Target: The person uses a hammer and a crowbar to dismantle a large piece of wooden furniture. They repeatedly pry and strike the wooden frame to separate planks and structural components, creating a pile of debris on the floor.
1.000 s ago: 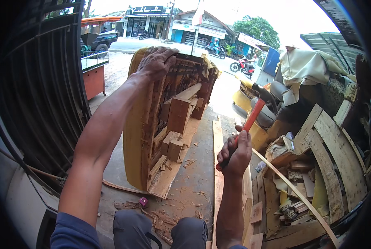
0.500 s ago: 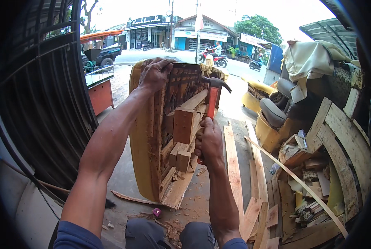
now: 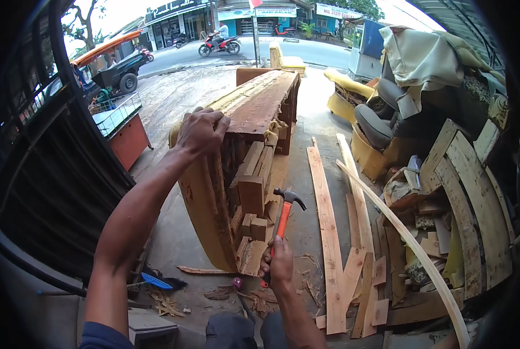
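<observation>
An old wooden furniture frame (image 3: 260,125) with yellow foam along its outer side stands on its edge before me, its hollow inside turned toward my right. My left hand (image 3: 202,131) grips the upper near corner, fingers curled over the edge. My right hand (image 3: 278,260) is closed around the orange handle of a claw hammer (image 3: 283,216), its dark head up and apart from the frame. Inside the frame sit a squared wood block (image 3: 252,195) and smaller blocks (image 3: 258,228).
Loose planks (image 3: 326,232) lie on the floor to the right, beside a long thin strip (image 3: 408,241) and a heap of wood scraps and old seats (image 3: 373,125). A blue brush (image 3: 157,281) lies at left near a dark slatted gate (image 3: 56,209). Beyond, a motorcycle (image 3: 219,45) is on the road.
The hammer has come down and back toward me, away from the frame. The frame now shows more of its top, and my view has shifted. My left hand keeps its hold.
</observation>
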Demonstrator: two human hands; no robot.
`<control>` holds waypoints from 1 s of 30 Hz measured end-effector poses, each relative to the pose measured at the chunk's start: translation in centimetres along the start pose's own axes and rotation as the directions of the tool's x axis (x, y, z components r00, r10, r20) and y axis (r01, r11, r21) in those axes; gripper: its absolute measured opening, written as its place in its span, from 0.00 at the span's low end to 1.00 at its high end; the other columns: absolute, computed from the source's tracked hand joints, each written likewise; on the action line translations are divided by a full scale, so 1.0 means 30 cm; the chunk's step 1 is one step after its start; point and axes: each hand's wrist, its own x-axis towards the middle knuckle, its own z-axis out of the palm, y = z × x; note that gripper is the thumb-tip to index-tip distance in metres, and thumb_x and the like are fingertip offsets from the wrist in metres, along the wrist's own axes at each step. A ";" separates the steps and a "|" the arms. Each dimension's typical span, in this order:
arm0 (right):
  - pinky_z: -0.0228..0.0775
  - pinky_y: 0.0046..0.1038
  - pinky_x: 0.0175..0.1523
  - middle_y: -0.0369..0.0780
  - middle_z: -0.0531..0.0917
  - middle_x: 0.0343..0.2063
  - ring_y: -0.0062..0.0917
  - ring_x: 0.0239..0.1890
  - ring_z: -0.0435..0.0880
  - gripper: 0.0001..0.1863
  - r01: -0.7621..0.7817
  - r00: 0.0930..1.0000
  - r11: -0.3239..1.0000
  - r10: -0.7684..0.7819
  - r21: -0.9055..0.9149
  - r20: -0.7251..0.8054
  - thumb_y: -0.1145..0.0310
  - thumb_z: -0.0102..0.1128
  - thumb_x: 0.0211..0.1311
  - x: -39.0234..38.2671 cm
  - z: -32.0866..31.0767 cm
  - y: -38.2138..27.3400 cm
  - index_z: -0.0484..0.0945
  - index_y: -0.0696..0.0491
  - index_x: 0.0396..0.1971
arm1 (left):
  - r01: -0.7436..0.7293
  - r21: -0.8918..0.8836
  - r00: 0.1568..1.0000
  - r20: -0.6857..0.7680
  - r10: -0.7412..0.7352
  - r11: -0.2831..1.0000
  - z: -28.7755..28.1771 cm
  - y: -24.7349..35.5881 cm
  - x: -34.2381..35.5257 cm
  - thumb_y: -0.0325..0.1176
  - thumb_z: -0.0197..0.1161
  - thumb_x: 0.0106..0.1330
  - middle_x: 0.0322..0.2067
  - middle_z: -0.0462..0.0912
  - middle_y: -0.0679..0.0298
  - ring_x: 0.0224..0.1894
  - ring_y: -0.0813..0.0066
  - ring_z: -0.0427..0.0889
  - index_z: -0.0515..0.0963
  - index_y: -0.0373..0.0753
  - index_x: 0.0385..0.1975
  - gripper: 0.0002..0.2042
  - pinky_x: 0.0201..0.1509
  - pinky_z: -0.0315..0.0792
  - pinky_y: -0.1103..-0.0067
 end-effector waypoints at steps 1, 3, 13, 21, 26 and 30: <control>0.63 0.24 0.13 0.31 0.64 0.16 0.17 0.10 0.62 0.16 -0.052 0.997 0.998 0.050 -0.029 -0.055 0.52 0.41 0.77 -0.043 0.007 -0.026 0.64 0.50 0.38 | 0.014 -0.038 0.995 0.098 -0.010 0.999 -0.012 0.018 0.029 0.45 0.60 0.68 0.38 0.82 0.52 0.48 0.55 0.79 0.84 0.36 0.42 0.17 0.53 0.72 0.65; 0.65 0.25 0.13 0.32 0.64 0.16 0.17 0.10 0.64 0.16 -0.157 0.977 0.985 0.145 -0.067 -0.155 0.54 0.39 0.78 -0.126 0.032 -0.057 0.64 0.53 0.36 | -0.165 -0.071 0.983 0.073 0.170 0.984 -0.017 0.079 0.049 0.46 0.62 0.66 0.40 0.81 0.53 0.49 0.55 0.78 0.82 0.38 0.45 0.18 0.52 0.72 0.65; 0.68 0.26 0.13 0.33 0.66 0.16 0.18 0.10 0.67 0.16 -0.351 0.909 0.936 0.347 0.028 -0.231 0.54 0.43 0.77 -0.234 0.003 -0.202 0.65 0.53 0.38 | 0.225 -0.523 0.954 0.288 -0.078 0.822 0.044 0.271 0.148 0.38 0.64 0.67 0.39 0.84 0.61 0.47 0.68 0.82 0.85 0.37 0.36 0.11 0.52 0.73 0.69; 0.58 0.24 0.11 0.31 0.61 0.14 0.16 0.07 0.56 0.19 -0.567 0.822 0.480 0.380 0.669 0.424 0.50 0.35 0.79 0.016 0.098 -0.329 0.66 0.50 0.37 | 0.329 0.055 0.924 0.185 -0.333 0.943 0.157 0.050 0.169 0.39 0.55 0.72 0.43 0.85 0.47 0.46 0.51 0.85 0.79 0.32 0.50 0.17 0.52 0.76 0.68; 0.56 0.23 0.11 0.30 0.60 0.14 0.15 0.07 0.55 0.19 -0.500 0.841 0.362 0.420 0.786 0.341 0.50 0.36 0.78 0.105 0.260 -0.449 0.66 0.49 0.36 | 0.383 0.146 0.900 0.165 -0.404 0.912 0.126 0.144 0.212 0.36 0.56 0.71 0.42 0.86 0.48 0.46 0.57 0.86 0.82 0.33 0.47 0.15 0.53 0.77 0.71; 0.54 0.22 0.11 0.30 0.60 0.14 0.15 0.07 0.55 0.18 -0.592 0.786 0.334 0.439 0.733 0.435 0.50 0.36 0.78 0.090 0.267 -0.486 0.66 0.48 0.36 | 0.432 0.080 0.883 0.168 -0.439 0.899 0.132 0.139 0.213 0.33 0.55 0.71 0.45 0.85 0.47 0.51 0.58 0.85 0.82 0.31 0.47 0.14 0.57 0.75 0.71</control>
